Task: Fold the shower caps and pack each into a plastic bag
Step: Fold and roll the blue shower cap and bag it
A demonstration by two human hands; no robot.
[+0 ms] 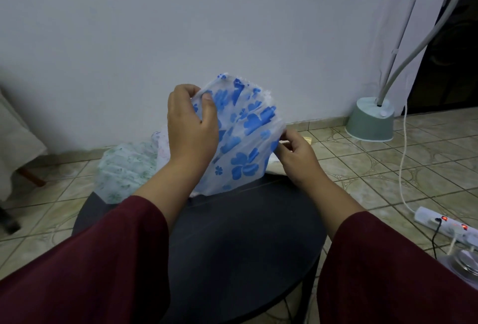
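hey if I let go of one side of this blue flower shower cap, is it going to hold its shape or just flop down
Likely it flops: the cap is thin, see-through film, creased and sagging between the left hand and right hand. It looks very light, since fingertip pinches hold it up. The smooth plastic may be a bit slippery, so a loose pinch could let it slide out.

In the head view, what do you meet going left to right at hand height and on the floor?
Green-print shower cap → left hand → blue-flower shower cap → right hand → steamer base → power strip.
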